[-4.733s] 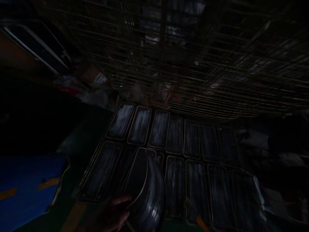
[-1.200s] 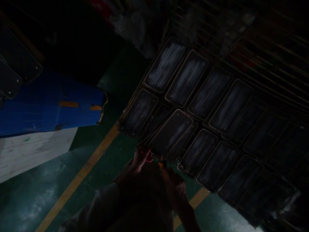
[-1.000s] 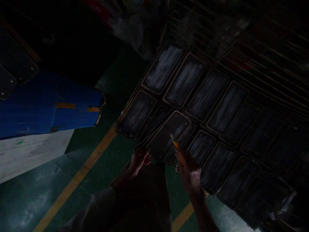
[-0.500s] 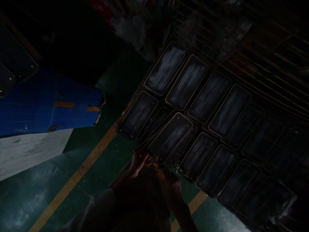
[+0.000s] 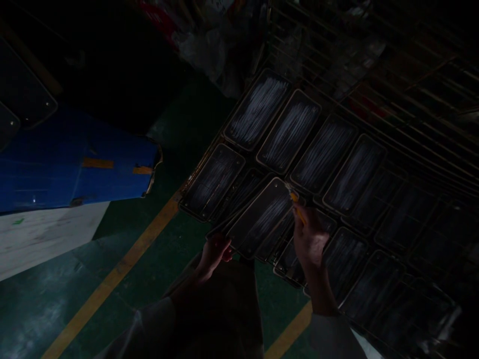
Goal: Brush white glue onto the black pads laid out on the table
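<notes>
The scene is very dim. My left hand pinches the near corner of a dark rounded rectangular panel, streaked white, that lies tilted over its neighbours. My right hand is closed on a small orange-handled brush whose tip touches the panel's far corner. Beneath both hands a wire rack carries two rows of several similar streaked panels.
A blue box on a pale board stands at the left. Yellow floor lines cross the green floor. Crumpled plastic bags lie beyond the rack's far end. More dark panels show at upper left.
My right hand has swung from the panel's near edge up to its far corner with the brush. Earlier I held a stack of panels; now one lies on the rack.
</notes>
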`<state>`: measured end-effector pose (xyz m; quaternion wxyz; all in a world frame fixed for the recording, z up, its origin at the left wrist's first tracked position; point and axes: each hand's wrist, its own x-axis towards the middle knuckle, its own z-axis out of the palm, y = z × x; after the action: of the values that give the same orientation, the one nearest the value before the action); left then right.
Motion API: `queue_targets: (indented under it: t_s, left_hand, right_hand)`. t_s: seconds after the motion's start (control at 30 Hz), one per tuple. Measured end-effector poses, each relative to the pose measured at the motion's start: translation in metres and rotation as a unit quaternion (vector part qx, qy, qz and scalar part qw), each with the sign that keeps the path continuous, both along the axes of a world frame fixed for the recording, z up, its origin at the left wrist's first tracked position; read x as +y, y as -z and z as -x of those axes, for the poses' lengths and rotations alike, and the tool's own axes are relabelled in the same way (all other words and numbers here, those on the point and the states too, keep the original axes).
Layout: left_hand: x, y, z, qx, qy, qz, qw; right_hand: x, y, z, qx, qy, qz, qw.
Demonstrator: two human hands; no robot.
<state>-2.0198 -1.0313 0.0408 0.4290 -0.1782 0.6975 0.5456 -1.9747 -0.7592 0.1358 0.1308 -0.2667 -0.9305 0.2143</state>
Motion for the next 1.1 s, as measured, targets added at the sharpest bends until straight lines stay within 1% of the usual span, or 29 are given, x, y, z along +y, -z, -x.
queue_targets:
  t_s: [0.1,0.2,0.23,0.3,0.37,0.43,0.47,0.53,0.57,0.63,0.67,0.73,0.8,0.87,0.93,0.97,1.03,1.1]
  left_hand:
    - [-0.001,0.002,0.0,-0.004,-0.001,0.001,1.0]
    - [-0.001,0.002,0.002,-0.009,0.003,-0.006,1.0]
    - [-0.001,0.002,0.002,-0.008,0.006,-0.008,1.0]
    - [-0.002,0.001,0.003,-0.009,0.011,-0.007,1.0]
    - [-0.003,0.002,0.004,-0.013,0.011,-0.003,1.0]
    - [-0.004,0.002,0.004,-0.016,0.016,-0.006,1.0]
    - [-0.005,0.002,0.004,-0.016,0.02,-0.01,1.0]
    - [-0.006,0.002,0.005,-0.018,0.024,-0.016,0.999]
    - [-0.006,0.002,0.005,-0.02,0.023,-0.018,0.999]
    - [-0.006,0.002,0.006,-0.023,0.022,-0.02,0.999]
    - [-0.006,0.001,0.006,-0.023,0.024,-0.021,0.999]
    - [-0.006,0.002,0.007,-0.022,0.03,-0.026,0.999]
    - [-0.007,0.004,0.007,-0.02,0.032,-0.029,0.999]
    - [-0.007,0.005,0.006,-0.019,0.03,-0.027,0.999]
    - [-0.008,0.006,0.006,-0.018,0.031,-0.023,0.999]
    - [-0.008,0.006,0.006,-0.017,0.033,-0.021,0.999]
    - [-0.008,0.005,0.007,-0.012,0.04,-0.02,0.999]
    - [-0.009,0.004,0.008,-0.01,0.043,-0.018,0.999]
  right_hand:
    - [-0.03,0.013,-0.004,-0.043,-0.061,-0.016,0.997]
    - [-0.075,0.024,-0.022,-0.072,-0.13,-0.009,0.989]
    - [-0.091,0.024,-0.029,-0.071,-0.143,0.003,0.987]
    - [-0.119,0.019,-0.043,-0.066,-0.153,0.048,0.985]
    - [-0.136,0.009,-0.051,-0.066,-0.149,0.123,0.979]
    - [-0.139,0.002,-0.052,-0.068,-0.131,0.225,0.963]
    - [-0.134,0.0,-0.051,-0.068,-0.118,0.277,0.951]
    - [-0.117,0.003,-0.043,-0.061,-0.086,0.364,0.926]
    - [-0.105,0.007,-0.039,-0.054,-0.067,0.389,0.917]
    - [-0.079,0.017,-0.028,-0.028,-0.028,0.402,0.915]
    - [-0.067,0.021,-0.022,-0.008,-0.009,0.391,0.92]
    - [-0.047,0.024,-0.012,0.033,0.021,0.34,0.94]
    - [-0.033,0.019,-0.002,0.058,0.036,0.253,0.965]
    - [-0.027,0.012,0.006,0.061,0.034,0.144,0.987]
    - [-0.027,0.007,0.012,0.045,0.02,0.047,0.998]
    - [-0.029,0.007,0.014,0.031,0.008,0.014,0.999]
    - [-0.04,0.011,0.014,-0.006,-0.031,-0.022,0.999]
    - [-0.06,0.019,0.007,-0.039,-0.088,-0.031,0.995]
